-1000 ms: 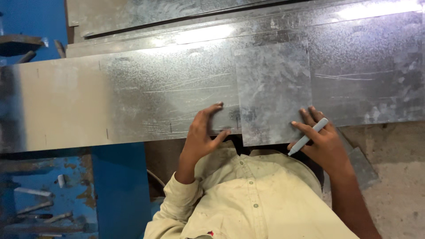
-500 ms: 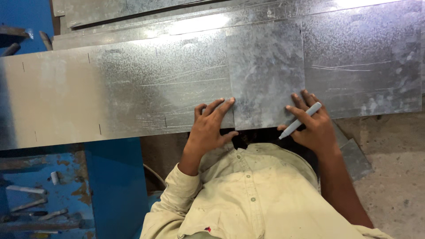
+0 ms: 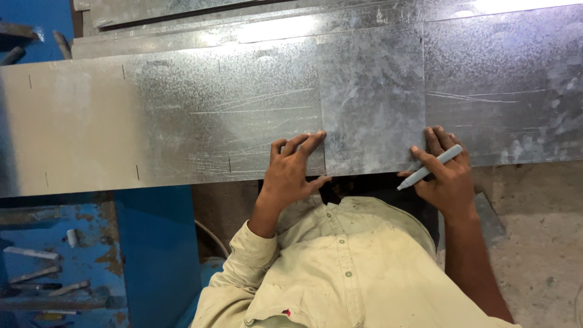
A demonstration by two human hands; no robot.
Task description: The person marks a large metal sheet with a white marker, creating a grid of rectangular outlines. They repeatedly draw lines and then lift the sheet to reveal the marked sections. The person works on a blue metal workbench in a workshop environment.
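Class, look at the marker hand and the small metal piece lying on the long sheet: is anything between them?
Nothing visible. The right hand, holding the grey marker, already rests at the right edge of the small metal piece. The left hand presses its left edge against the long sheet.

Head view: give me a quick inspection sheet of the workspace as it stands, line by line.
Surface: long galvanised sheet lying flat, scratched, with short dark tick marks near its edges.
Job's things: smaller metal plate lying on the long sheet; grey marker.
Clutter: loose metal pieces on the blue rack, lower left.
Grippers: left hand pressed flat at the plate's near left corner; right hand holds the marker at the plate's near right corner.
Cables: a thin pale cord or hose curving by the left sleeve; which it is cannot be told.
Surroundings: more metal sheets stacked behind; bare concrete floor at right.
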